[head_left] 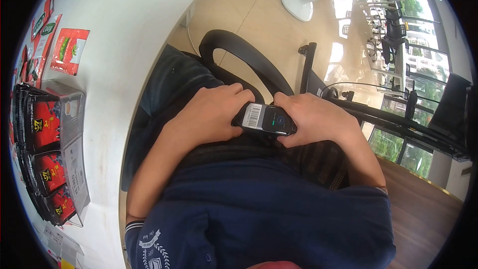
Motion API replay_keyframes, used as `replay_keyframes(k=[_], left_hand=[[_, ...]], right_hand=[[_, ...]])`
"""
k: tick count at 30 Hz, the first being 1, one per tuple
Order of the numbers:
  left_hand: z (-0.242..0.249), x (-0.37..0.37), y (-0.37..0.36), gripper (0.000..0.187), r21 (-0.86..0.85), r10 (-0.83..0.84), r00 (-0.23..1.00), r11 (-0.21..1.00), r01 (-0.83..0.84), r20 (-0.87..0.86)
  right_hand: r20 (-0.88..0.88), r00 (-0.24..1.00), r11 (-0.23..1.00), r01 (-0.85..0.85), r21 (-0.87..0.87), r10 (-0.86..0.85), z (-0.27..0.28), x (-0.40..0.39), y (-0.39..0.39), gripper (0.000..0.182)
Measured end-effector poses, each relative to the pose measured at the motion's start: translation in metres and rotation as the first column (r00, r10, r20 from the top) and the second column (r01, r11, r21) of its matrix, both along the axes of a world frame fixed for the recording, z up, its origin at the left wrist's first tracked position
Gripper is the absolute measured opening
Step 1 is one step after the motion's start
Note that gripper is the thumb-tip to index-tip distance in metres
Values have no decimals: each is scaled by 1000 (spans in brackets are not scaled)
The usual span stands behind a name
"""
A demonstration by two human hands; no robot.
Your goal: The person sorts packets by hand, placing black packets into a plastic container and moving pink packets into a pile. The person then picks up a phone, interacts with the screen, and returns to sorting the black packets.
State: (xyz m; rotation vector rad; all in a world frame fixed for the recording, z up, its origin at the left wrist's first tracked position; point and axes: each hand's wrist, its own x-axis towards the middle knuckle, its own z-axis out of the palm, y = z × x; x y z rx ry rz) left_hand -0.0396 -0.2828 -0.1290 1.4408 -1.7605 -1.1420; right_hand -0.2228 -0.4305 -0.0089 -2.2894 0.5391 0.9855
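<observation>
A small black device (269,118) is held between my two hands above my lap. It has a white barcode label on its left part and a dark screen with a green mark and a blue circle on its right part. My left hand (215,112) is closed round its left end. Round the right end, the fingers and thumb of my right hand (318,118) are closed. Both thumbs and some fingers show, while other fingertips are hidden by the device.
On the left, a white table (112,69) carries red packets (70,51) and a clear holder (74,169) of black-and-red sachets (47,124). Ahead stand a black chair armrest (239,45) and a round white stand base (297,2). Windows (423,55) are at right.
</observation>
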Motion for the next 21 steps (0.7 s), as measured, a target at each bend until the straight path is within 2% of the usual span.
replay_keyframes(k=[21], left_hand=[[0, -1, 0, 52, -12, -1, 1000, 1000, 2, 11]], right_hand=[[-29, 1000, 1000, -5, -6, 5, -1, 0, 0, 52]])
